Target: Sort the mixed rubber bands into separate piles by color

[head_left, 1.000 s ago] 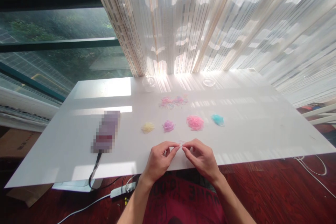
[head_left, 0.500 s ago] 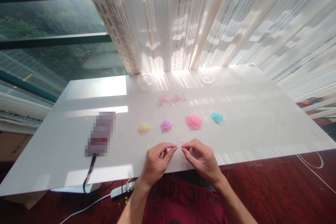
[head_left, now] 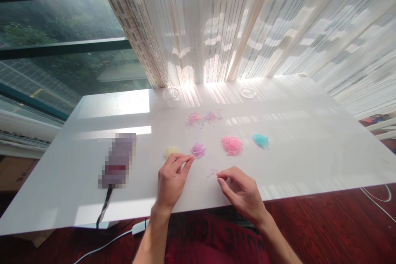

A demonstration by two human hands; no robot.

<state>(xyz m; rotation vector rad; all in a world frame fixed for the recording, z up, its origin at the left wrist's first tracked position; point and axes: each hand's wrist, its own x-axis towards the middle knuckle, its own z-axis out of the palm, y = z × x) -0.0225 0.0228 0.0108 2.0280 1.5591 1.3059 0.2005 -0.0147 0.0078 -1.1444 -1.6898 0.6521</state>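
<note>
My left hand [head_left: 173, 179] is at the near edge of a purple pile [head_left: 198, 149] of thin, fine pieces. Its thumb and forefinger are pinched together; whatever lies between them is too small to make out. My right hand [head_left: 243, 189] rests lower on the right with thumb and forefinger tips close together, beside a few loose pale purple pieces [head_left: 213, 172]. Anything in that pinch is also too tiny to tell. Partly behind my left hand lies a yellow pile [head_left: 170, 151]. To the right are a larger pink pile [head_left: 232, 145] and a turquoise pile [head_left: 261, 140].
Farther back on the white table [head_left: 309, 148] lies a mixed-colour heap [head_left: 204, 119]. Two clear round containers or lids, one left [head_left: 171, 95] and one right [head_left: 248, 92], stand by the curtain [head_left: 210, 20]. A pixelated object [head_left: 119, 161] with a black cable lies at left.
My left hand has moved left and forward, away from my right hand, to the purple pile. My right hand has stayed near the loose purple pieces. The view has shifted slightly.
</note>
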